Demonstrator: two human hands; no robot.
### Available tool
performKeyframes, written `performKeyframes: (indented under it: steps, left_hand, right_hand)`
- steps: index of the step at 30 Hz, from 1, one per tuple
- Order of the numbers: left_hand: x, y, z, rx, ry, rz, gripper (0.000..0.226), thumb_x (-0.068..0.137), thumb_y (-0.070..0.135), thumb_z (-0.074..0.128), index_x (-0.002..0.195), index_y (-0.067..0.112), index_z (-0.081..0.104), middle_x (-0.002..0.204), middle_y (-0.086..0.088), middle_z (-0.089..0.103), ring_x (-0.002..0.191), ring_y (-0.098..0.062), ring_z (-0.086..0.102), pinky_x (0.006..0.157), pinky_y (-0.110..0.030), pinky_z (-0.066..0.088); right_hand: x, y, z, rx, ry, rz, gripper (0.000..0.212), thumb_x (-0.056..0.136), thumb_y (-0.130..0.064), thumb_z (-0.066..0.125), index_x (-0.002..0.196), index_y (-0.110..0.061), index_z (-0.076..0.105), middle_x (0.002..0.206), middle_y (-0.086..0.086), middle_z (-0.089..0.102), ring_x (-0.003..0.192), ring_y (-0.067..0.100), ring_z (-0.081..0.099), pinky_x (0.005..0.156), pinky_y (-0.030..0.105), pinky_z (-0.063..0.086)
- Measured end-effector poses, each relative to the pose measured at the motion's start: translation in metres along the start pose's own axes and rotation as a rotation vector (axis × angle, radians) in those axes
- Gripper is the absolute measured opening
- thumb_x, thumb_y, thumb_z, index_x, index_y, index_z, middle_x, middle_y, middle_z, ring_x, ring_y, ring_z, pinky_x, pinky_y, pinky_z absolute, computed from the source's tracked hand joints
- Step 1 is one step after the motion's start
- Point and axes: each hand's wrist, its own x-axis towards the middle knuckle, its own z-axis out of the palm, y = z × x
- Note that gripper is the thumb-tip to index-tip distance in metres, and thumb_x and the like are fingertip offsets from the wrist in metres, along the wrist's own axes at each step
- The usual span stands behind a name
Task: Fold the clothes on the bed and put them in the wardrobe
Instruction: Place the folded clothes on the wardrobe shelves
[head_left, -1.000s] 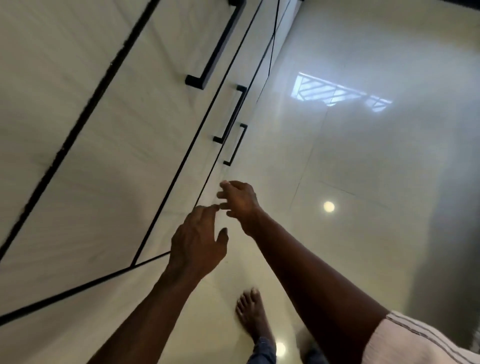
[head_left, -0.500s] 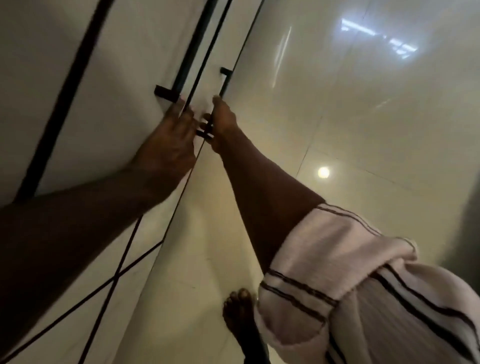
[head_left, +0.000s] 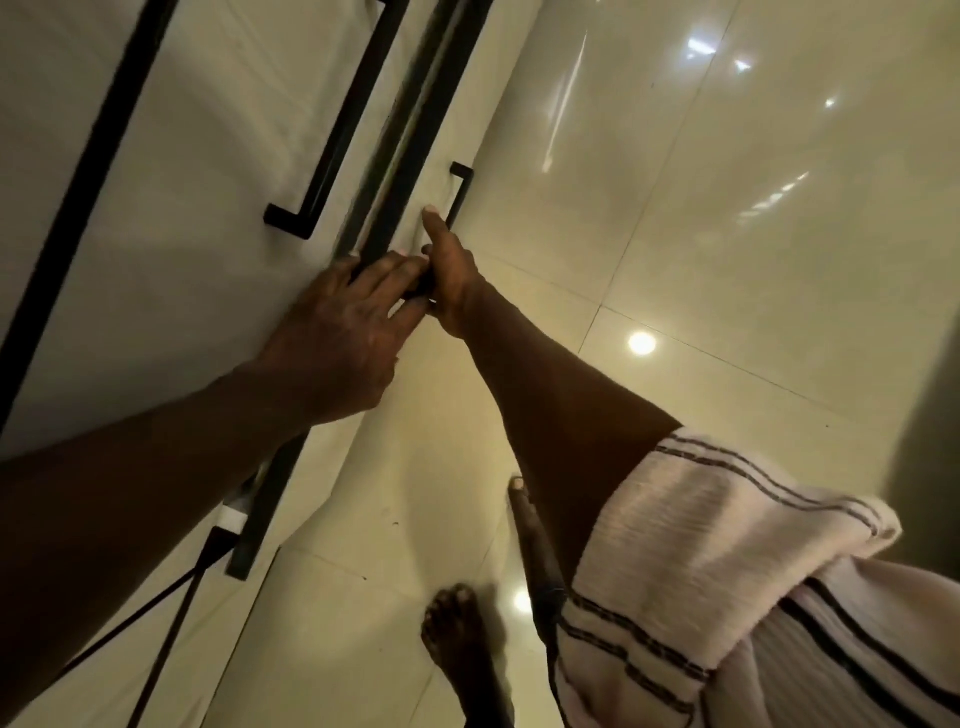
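Your hands are working the centre seam of the wardrobe (head_left: 182, 208), left hand (head_left: 337, 332) and right hand (head_left: 449, 283) each curling fingers round a door edge (head_left: 387, 202), while the striped cloth (head_left: 701, 545), draped over your right forearm before the wardrobe, is looking soft, light, slippery, best gathered at its fold.

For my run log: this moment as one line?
step: at wardrobe doors | left hand: on the seam, grip unclear | right hand: fingers curled at seam | striped cloth: over right forearm
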Motion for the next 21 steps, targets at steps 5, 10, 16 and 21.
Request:
performKeyframes:
  steps: [5, 10, 16, 21]
  left_hand:
    - [-0.005, 0.028, 0.000, -0.151, 0.050, 0.107, 0.083, 0.090, 0.035, 0.073, 0.159, 0.010, 0.035, 0.170, -0.021, 0.016, 0.157, -0.038, 0.019, 0.113, -0.055, 0.044]
    - [0.002, 0.104, -0.022, -0.723, -0.190, -0.528, 0.105, 0.080, 0.060, 0.079, 0.161, 0.028, 0.019, 0.155, -0.007, 0.045, 0.135, -0.029, 0.052, 0.104, -0.048, 0.051]
    - [-0.005, 0.176, -0.016, -1.082, -0.266, -0.749, 0.062, 0.094, 0.048, 0.071, 0.149, 0.026, 0.054, 0.137, -0.002, 0.067, 0.120, -0.024, 0.066, 0.100, -0.036, 0.053]
    - [-0.014, 0.243, -0.018, -1.047, -0.226, -0.608, 0.066, 0.096, 0.016, 0.069, 0.156, 0.024, 0.043, 0.139, -0.010, 0.065, 0.126, -0.032, 0.062, 0.103, -0.039, 0.052]
  right_hand:
    - [-0.034, 0.009, -0.053, 0.024, 0.157, -0.021, 0.070, 0.099, -0.061, 0.054, 0.143, -0.007, 0.053, 0.130, 0.017, 0.064, 0.105, 0.030, 0.067, 0.070, 0.035, 0.058]
    - [-0.123, 0.028, -0.114, -0.620, 0.653, -0.300, 0.056, 0.098, -0.070, 0.045, 0.120, -0.020, 0.058, 0.118, 0.007, 0.067, 0.105, 0.024, 0.065, 0.091, 0.043, 0.055]
    - [-0.198, 0.087, -0.125, -1.249, 0.407, -0.047, 0.074, 0.085, -0.088, 0.029, 0.097, -0.026, 0.069, 0.089, -0.003, 0.071, 0.082, 0.021, 0.068, 0.081, 0.042, 0.060]
    - [-0.232, 0.118, -0.152, -1.279, 0.565, -0.016, 0.074, 0.095, -0.079, 0.026, 0.109, -0.020, 0.069, 0.099, 0.003, 0.070, 0.089, 0.026, 0.068, 0.078, 0.036, 0.054]
